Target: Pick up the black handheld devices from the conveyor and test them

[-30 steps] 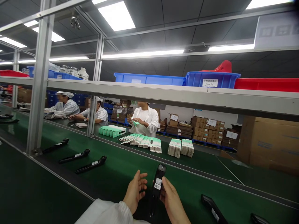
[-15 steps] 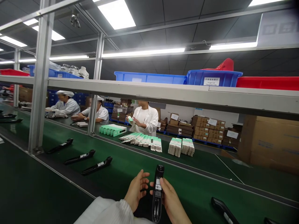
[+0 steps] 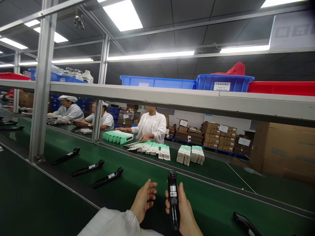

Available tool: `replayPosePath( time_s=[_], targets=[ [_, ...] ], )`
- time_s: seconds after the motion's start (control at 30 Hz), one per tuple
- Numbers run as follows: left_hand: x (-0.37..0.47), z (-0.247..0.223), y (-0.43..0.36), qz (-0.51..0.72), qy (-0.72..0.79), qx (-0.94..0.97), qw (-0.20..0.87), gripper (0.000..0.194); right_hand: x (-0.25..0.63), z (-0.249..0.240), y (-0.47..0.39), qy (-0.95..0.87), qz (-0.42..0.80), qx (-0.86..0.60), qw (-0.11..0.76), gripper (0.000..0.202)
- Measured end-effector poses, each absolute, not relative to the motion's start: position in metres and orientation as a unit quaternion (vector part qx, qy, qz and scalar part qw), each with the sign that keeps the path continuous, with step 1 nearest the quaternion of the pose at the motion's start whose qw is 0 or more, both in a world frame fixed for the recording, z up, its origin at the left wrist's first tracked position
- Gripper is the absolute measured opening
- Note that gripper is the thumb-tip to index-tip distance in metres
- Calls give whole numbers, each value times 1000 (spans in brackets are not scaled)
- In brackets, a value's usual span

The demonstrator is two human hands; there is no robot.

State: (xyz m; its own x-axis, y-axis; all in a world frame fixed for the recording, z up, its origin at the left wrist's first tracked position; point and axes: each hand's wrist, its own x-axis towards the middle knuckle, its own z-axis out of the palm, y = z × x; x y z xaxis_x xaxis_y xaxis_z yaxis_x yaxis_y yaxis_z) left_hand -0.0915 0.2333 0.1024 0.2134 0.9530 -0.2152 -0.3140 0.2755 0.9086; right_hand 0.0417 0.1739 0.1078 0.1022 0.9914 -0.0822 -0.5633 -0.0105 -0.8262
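Observation:
My right hand (image 3: 185,209) is wrapped round a black elongated device (image 3: 173,200), held upright with its labels and a long slot facing me. To the left of it, my left hand (image 3: 145,200) is raised with its fingers apart and slightly curled, touching nothing. Several similar black devices lie on the green belt: one (image 3: 107,177) nearest on the left, another (image 3: 88,167) behind it, a third (image 3: 66,155) farther off, and one (image 3: 246,224) at the lower right.
Across the belt, a person (image 3: 154,126) in white touches fanned green-and-white boxes (image 3: 147,146) and a green divided tray (image 3: 118,137). Two box stacks (image 3: 184,154) stand to the right. A metal post (image 3: 41,82) rises at left; a shelf (image 3: 172,96) with bins crosses above.
My right hand has shifted slightly right with the device. The devices on the belt have moved right. The person opposite has lowered both hands to the boxes and tray.

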Motion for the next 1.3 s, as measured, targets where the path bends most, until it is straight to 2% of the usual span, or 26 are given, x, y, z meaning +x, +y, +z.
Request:
replayPosePath(
  time_s=[0.13, 0.2, 0.37, 0.53, 0.63, 0.7, 0.8, 0.9, 1.07, 1.17, 1.3],
  targets=[
    [-92, 103, 232, 459, 420, 390, 678, 53, 45, 108, 174, -302, 603, -356, 646, 55],
    [-91, 103, 232, 459, 419, 396, 676, 53, 49, 104, 176, -312, 587, -405, 628, 54],
    [-89, 101, 229, 439, 439, 440, 649, 40, 63, 88, 187, -399, 431, -541, 602, 38],
    [-87, 101, 227, 404, 444, 510, 616, 23, 84, 79, 188, -471, 244, -712, 460, 26],
    [-86, 99, 226, 381, 438, 549, 602, 22, 93, 76, 187, -495, 193, -747, 398, 18],
    [-85, 97, 227, 361, 439, 581, 583, 24, 94, 78, 187, -496, 181, -753, 394, 20],
    [-90, 98, 234, 334, 454, 649, 511, 25, 87, 83, 187, -522, 125, -736, 412, 33],
    [-109, 104, 247, 351, 483, 690, 409, 21, 73, 87, 187, -556, 142, -686, 447, 34],
    [-161, 112, 272, 375, 585, 667, 269, 52, 56, 81, 188, -593, 227, -629, 449, 26],
    [-179, 110, 279, 341, 631, 641, 274, 49, 54, 77, 188, -609, 236, -621, 433, 27],
    [-168, 108, 276, 325, 618, 630, 340, 44, 56, 78, 187, -609, 247, -619, 431, 30]
  ],
)
